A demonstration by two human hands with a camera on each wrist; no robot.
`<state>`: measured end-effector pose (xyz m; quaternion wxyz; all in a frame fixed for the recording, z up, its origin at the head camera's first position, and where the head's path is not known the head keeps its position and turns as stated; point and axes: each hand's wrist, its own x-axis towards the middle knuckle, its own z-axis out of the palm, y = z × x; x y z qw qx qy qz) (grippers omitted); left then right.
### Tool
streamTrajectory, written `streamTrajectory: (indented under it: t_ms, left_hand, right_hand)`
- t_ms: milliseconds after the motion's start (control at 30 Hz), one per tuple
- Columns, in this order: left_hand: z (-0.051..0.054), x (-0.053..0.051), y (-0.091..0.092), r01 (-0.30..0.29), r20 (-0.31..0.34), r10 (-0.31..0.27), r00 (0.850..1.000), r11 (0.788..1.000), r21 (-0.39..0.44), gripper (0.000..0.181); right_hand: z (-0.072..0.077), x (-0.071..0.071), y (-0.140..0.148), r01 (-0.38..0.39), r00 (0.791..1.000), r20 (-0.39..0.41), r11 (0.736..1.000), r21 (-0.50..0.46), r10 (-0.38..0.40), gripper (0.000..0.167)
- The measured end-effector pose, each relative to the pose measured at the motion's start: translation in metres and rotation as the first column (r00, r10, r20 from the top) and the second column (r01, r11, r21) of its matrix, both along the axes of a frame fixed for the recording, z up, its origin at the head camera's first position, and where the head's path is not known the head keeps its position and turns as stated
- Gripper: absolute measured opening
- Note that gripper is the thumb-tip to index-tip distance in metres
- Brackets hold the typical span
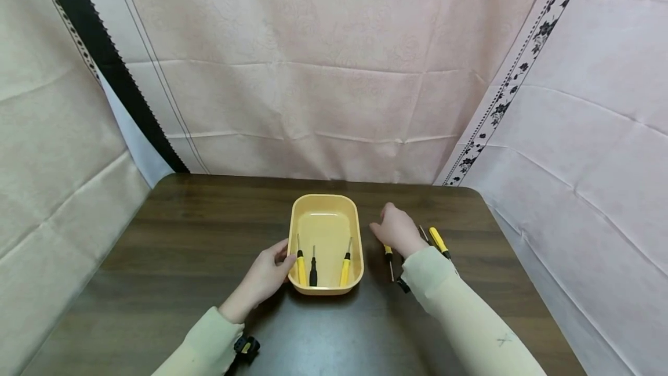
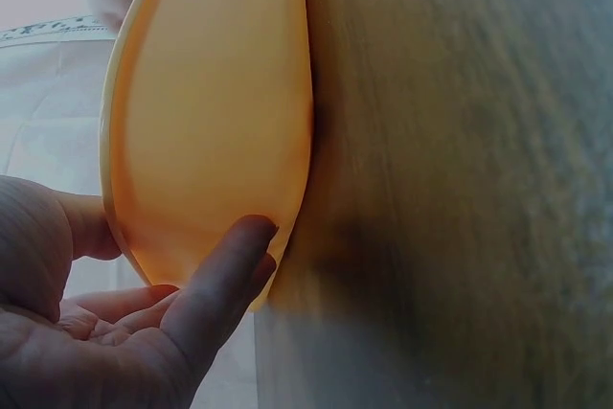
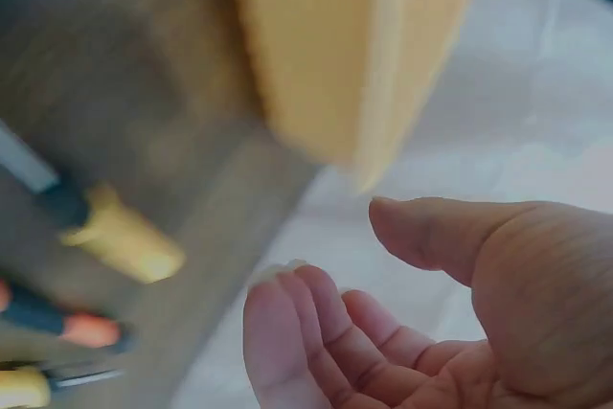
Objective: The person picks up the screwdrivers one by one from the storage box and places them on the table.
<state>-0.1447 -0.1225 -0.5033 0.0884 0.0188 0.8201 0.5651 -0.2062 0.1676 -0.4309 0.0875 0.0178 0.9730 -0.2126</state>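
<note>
sleeves: pale green cuffs (image 1: pixel 211 335) on both forearms, reaching in over the near part of the table; a dark device (image 1: pixel 246 346) sits at the left cuff.
left hand: the left hand (image 1: pixel 268 271) is at the left edge of the yellow tray (image 1: pixel 326 291), toward its near left corner, thumb at the rim and fingers along the outer wall, pinching that side.
in the tray: three screwdrivers, handles toward the tray's near edge and shafts toward its far edge; a yellow-handled driver (image 1: pixel 301 270) by the left edge, a black-handled driver (image 1: pixel 313 274) just beside it, another yellow one (image 1: pixel 344 271) near the right edge.
tray: flat on the brown table (image 1: pixel 156 260), around the middle, nearer the far edge than the far corners' sides.
loose drivers: right of the tray, a yellow-and-black screwdriver (image 1: pixel 388 252) points its shaft toward the near side; a second yellow-and-black one (image 1: pixel 438 241) lies farther toward the table's right edge; a red-and-black handle (image 3: pixel 67 321) shows between two yellow ones in the right wrist view.
right hand: the right hand (image 1: pixel 399 231) is above the table by the loose drivers, fingers together and loosely bent, thumb apart, nothing between them.
backdrop: pinkish cloth (image 1: pixel 339 91) hangs beyond the far edge.
</note>
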Motion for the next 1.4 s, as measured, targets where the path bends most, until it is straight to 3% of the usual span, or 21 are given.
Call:
streamTrajectory:
  t_ms: [100,233,400,600,767,967,1267,1400]
  left_hand:
    - [0.0,0.0,-0.001,-0.005,-0.003,0.005,1.0,1.0,-0.003,0.049]
    - [0.0,0.001,-0.001,-0.005,-0.005,0.005,1.0,1.0,0.004,0.05]
    - [0.0,0.001,-0.001,-0.006,-0.003,0.006,1.0,1.0,0.013,0.05]
    - [-0.001,0.001,-0.001,-0.004,-0.003,0.004,1.0,1.0,0.022,0.05]
    - [-0.001,0.001,-0.001,0.004,-0.005,-0.004,1.0,0.999,0.04,0.049]
    - [0.0,0.002,0.0,0.01,-0.015,-0.009,1.0,0.998,0.056,0.049]
    - [-0.001,0.002,0.0,0.008,-0.005,-0.007,1.0,0.999,0.042,0.048]
    - [-0.001,0.002,0.0,0.0,-0.003,0.0,1.0,1.0,0.031,0.048]
  right_hand:
    - [0.011,0.01,-0.024,-0.053,0.997,-0.063,0.998,0.02,0.054,0.04]
    - [0.012,0.022,-0.053,-0.16,0.985,-0.065,0.986,0.048,0.162,0.039]
    - [-0.002,0.031,-0.075,-0.26,0.965,-0.003,0.964,0.059,0.261,0.045]
    - [-0.023,0.031,-0.088,-0.324,0.945,0.075,0.942,0.088,0.318,0.036]
    - [-0.036,0.031,-0.095,-0.347,0.935,0.13,0.927,0.14,0.33,0.03]
    - [-0.044,0.032,-0.097,-0.362,0.932,0.11,0.912,0.195,0.347,0.036]
    - [-0.05,0.032,-0.1,-0.327,0.941,0.141,0.931,0.16,0.306,0.046]
    - [-0.05,0.032,-0.101,-0.335,0.936,0.164,0.93,0.152,0.311,0.059]
